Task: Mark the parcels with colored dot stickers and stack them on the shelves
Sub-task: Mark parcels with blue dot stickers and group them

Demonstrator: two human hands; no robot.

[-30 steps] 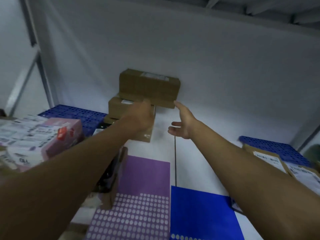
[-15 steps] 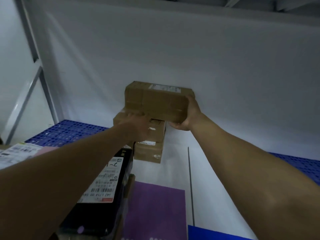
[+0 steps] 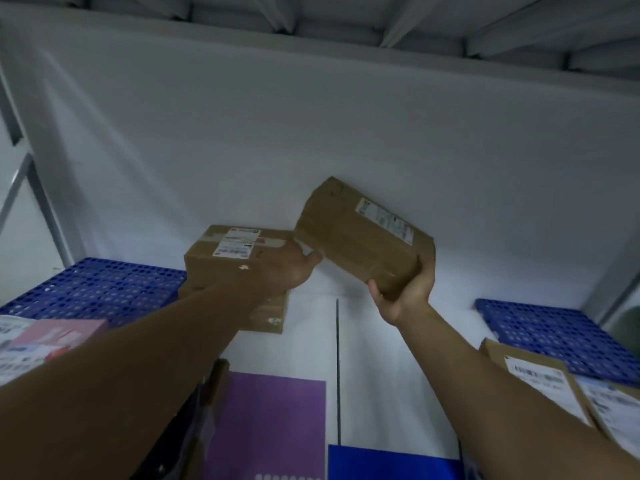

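Right hand (image 3: 403,292) grips a tilted cardboard parcel (image 3: 363,240) off the stack near the shelf's (image 3: 311,341) back edge, left hand (image 3: 287,271) fingers resting on the next box (image 3: 225,258).

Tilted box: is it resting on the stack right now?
No, the right hand holds the tilted box in the air beside the stack.

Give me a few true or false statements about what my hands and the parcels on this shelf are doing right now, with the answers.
1. The right hand grips the tilted brown parcel at its lower end. True.
2. That tilted parcel lies flat on the stack. False: it is lifted and tilted, off the stack.
3. The left hand rests against the stacked parcel. True.
4. The purple sticker sheet sits on the blue perforated mat. False: it lies on the white shelf surface, nearer the camera.
5. The stacked parcel has no label. False: white labels show on top.
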